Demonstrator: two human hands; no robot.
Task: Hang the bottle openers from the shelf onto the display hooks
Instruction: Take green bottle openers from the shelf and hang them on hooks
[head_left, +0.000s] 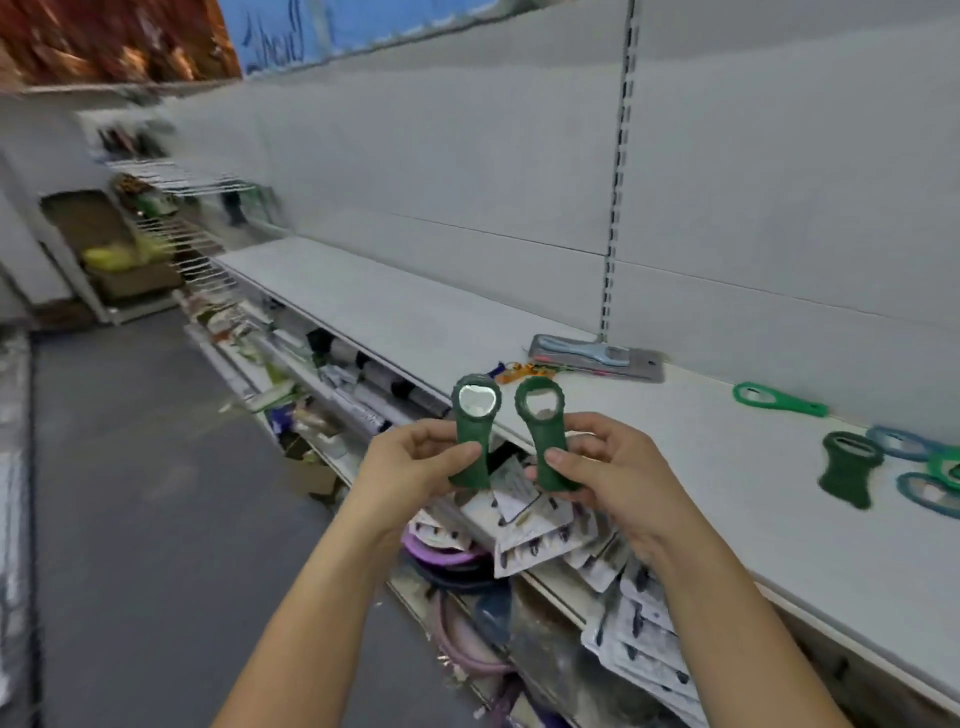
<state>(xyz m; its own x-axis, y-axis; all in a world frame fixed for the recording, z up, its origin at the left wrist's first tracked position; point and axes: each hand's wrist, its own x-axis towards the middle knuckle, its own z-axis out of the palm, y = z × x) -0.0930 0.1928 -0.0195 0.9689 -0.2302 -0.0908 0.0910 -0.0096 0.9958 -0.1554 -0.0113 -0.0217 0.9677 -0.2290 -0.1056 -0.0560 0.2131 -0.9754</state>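
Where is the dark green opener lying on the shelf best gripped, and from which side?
Grip the dark green opener at its narrow waist, from above, pinching both side edges: it lies flat on the shelf, and there it is slimmest.

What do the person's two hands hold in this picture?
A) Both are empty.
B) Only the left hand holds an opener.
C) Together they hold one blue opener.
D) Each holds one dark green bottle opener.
D: the left hand grips one dark green opener by its handle and the right hand grips a second dark green opener, both upright in front of the shelf.
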